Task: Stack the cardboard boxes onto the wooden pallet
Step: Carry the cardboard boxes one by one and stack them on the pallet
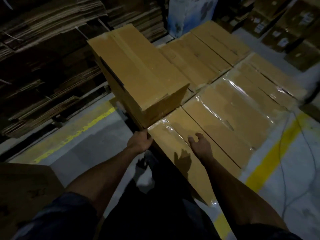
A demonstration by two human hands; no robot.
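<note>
A: Cardboard everywhere. Flattened cardboard stacks [52,49] fill the upper left of the frame, dark, and a layer of boxes [233,101] covers the centre right, some tops under shiny clear tape.
B: Pallet?
A: Hidden under the layer, can't confirm it.
B: Task box?
A: One upper box [138,66] sits on the layer at centre, second tier, long side running up-left.
B: Floor?
A: Grey, yellow line [270,153] at right.
B: Hands?
A: Left hand [140,142] at the upper box's near bottom corner, fingers curled on the edge. Right hand [200,146] above a lower box top, fingers relaxed, holding nothing.
</note>
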